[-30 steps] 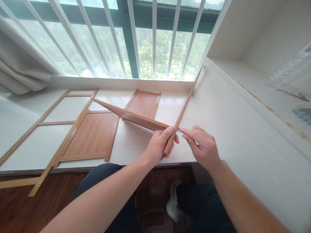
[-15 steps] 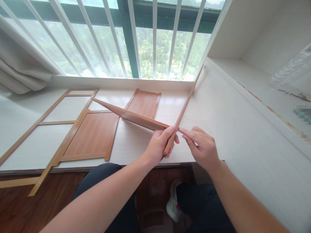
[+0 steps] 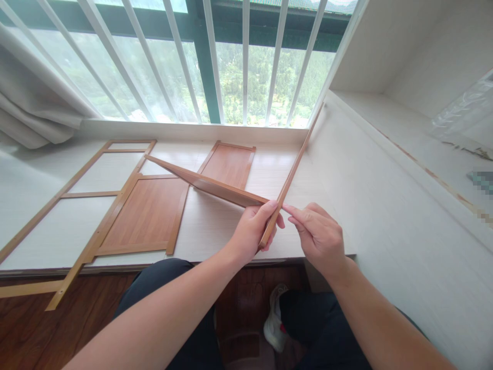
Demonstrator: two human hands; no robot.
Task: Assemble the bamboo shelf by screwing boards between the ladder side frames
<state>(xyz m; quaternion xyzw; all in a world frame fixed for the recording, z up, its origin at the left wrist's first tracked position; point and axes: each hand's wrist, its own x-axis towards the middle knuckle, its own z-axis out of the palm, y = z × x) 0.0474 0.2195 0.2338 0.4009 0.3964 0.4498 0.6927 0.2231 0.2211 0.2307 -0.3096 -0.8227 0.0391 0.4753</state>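
Note:
My left hand grips the near corner of a thin brown wood-grain panel, holding it edge-on above the white sill. A long brown strip along the panel's right edge runs from my left hand up toward the window. My right hand pinches something small and pale against that strip just right of my left thumb; what it is cannot be made out. Two flat brown panels lie on the sill below.
A brown open frame lies flat at the left and overhangs the white sill's front edge. White window bars and a curtain stand behind. A white cabinet wall rises at the right. A white shoe rests on the wooden floor.
My right hand has shifted very slightly toward the left hand. The panel and my left hand stay where they were.

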